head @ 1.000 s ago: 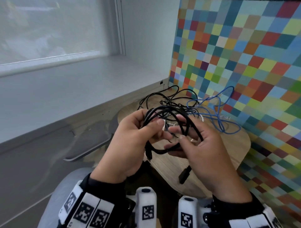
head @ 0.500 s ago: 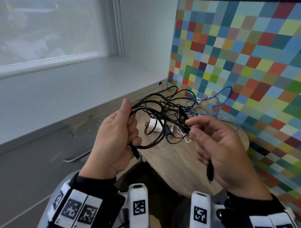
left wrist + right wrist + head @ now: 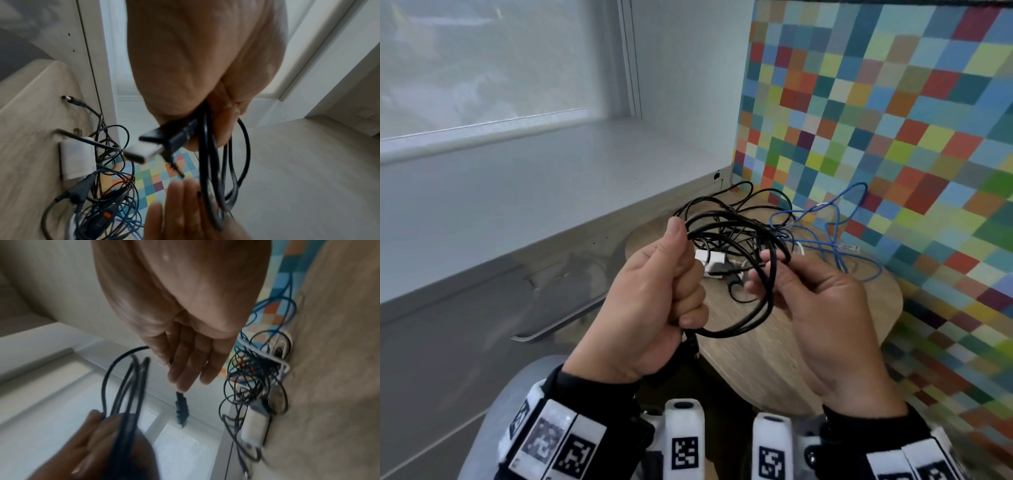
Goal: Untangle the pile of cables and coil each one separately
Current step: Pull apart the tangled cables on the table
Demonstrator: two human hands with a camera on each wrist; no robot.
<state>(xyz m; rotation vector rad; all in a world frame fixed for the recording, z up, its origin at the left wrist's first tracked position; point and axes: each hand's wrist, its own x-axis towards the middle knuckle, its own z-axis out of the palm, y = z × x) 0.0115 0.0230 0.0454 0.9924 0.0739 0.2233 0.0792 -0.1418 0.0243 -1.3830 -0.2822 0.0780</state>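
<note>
Two hands hold one glossy black cable (image 3: 739, 322) above the round wood-grain table (image 3: 774, 363): left hand (image 3: 650, 305) fisted around gathered loops, right hand (image 3: 822, 308) pinching a strand. Tangled pile (image 3: 756, 219) behind, thin blue cable (image 3: 835, 240) included. Left wrist: flat metal USB plug (image 3: 141, 151) protrudes below curled fingers (image 3: 224, 116). Right wrist: blurred; fingers (image 3: 189, 363) together, ribbed black plug (image 3: 182, 408) dangling.

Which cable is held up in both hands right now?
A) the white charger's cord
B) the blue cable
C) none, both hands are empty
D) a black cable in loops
D: the left hand grips the looped black cable and the right hand holds its far side, while the blue cable lies on the table.
</note>
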